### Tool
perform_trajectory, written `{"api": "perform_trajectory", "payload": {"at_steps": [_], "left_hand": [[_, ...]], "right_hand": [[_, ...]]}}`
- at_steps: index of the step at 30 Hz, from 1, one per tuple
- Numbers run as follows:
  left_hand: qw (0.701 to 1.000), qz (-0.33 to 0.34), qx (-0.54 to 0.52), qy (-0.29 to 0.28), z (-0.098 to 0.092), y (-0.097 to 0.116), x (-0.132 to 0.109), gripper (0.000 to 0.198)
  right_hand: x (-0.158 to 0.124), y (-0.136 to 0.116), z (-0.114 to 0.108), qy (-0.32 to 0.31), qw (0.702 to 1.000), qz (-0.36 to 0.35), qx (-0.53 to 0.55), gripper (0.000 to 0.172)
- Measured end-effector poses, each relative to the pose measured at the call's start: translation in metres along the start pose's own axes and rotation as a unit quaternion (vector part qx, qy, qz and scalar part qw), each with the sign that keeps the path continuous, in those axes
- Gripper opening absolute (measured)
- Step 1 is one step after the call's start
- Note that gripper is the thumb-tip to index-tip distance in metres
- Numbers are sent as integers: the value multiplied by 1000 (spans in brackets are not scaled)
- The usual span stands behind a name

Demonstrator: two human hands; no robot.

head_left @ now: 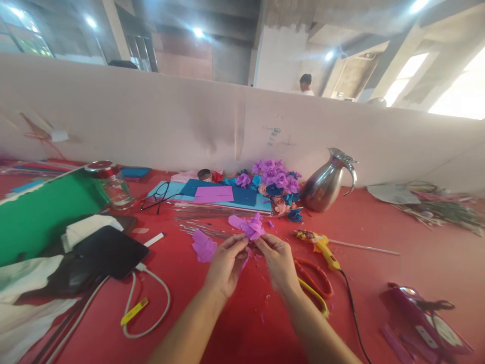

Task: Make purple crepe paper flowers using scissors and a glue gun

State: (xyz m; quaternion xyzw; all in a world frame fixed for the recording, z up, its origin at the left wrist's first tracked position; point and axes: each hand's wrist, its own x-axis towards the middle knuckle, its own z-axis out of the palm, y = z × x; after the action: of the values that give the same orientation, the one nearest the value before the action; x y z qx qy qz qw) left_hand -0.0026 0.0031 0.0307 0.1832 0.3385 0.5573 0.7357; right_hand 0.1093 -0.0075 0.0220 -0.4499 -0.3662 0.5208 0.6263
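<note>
Between my two hands, just above the red table, is a purple paper flower (254, 226) with folded petals. My left hand (229, 260) pinches its lower left side, and some purple paper also shows under those fingers. On the flower's right side, my right hand (277, 258) grips it with thumb and finger. Loose purple paper petals (203, 246) lie to the left of my left hand. Close to my right forearm rest scissors (316, 279) with red and yellow handles, partly covered by the arm. A yellow glue gun (325, 250) lies to the right.
Finished paper flowers (278, 177) are heaped behind my hands beside a metal jug (326, 182). Coloured paper sheets (242, 196), glasses (161, 197) and a glass jar (118, 189) stand back left. A black tablet-like device (113, 251) with a white cable is at left; a white partition (170, 121) rises behind.
</note>
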Motion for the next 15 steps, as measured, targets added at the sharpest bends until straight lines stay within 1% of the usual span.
{"api": "perform_trajectory", "payload": {"at_steps": [4, 7, 11, 15], "left_hand": [[999, 15, 25, 24, 2, -4, -2, 24], [998, 37, 37, 33, 2, -9, -2, 26], [995, 73, 56, 23, -1, -17, -2, 26], [990, 108, 86, 10, -4, -23, 0, 24]], "right_hand": [[-2, 4, -1, -6, 1000, -3, 17, 21], [-3, 7, 1, 1, 999, -5, 32, 20], [-4, 10, 3, 23, 998, -10, 54, 22], [-5, 11, 3, 23, 997, -20, 64, 23]]}}
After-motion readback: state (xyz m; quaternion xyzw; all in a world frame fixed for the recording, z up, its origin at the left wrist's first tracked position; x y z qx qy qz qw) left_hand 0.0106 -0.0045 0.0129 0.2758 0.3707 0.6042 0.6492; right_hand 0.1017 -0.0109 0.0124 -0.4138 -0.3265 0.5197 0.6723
